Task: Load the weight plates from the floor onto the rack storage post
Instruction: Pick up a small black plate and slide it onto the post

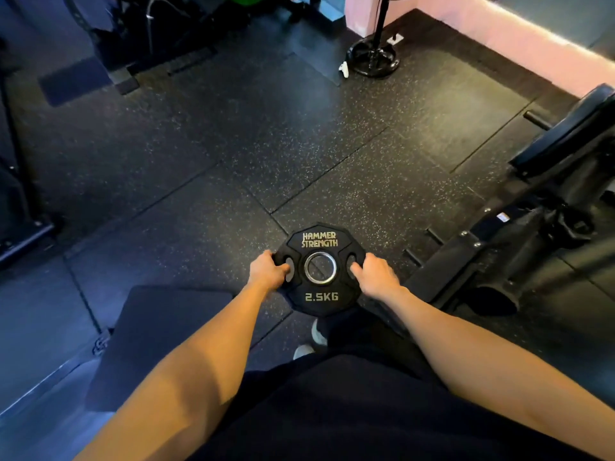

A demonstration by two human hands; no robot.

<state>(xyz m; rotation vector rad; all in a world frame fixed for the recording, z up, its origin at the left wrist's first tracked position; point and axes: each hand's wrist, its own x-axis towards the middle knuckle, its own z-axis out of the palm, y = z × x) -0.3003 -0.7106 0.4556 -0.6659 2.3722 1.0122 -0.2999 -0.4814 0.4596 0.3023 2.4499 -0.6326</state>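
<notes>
A black 2.5 kg weight plate point(320, 296) with a steel centre ring and gold lettering is held face-up in front of me, above the rubber floor. My left hand point(268, 269) grips its left edge, thumb in the left grip slot. My right hand point(374, 272) grips the right edge, thumb in the right slot. A black rack frame point(519, 234) with a padded part stands at the right; a short black post point(536, 120) sticks out from it. I cannot tell which post serves as storage.
Speckled black rubber floor tiles point(266, 144) fill the middle. A dark pad point(156, 341) lies at my lower left. A fan stand with a round base point(372, 58) stands at the back by a pink wall point(519, 38). Dark equipment lines the left edge and the back.
</notes>
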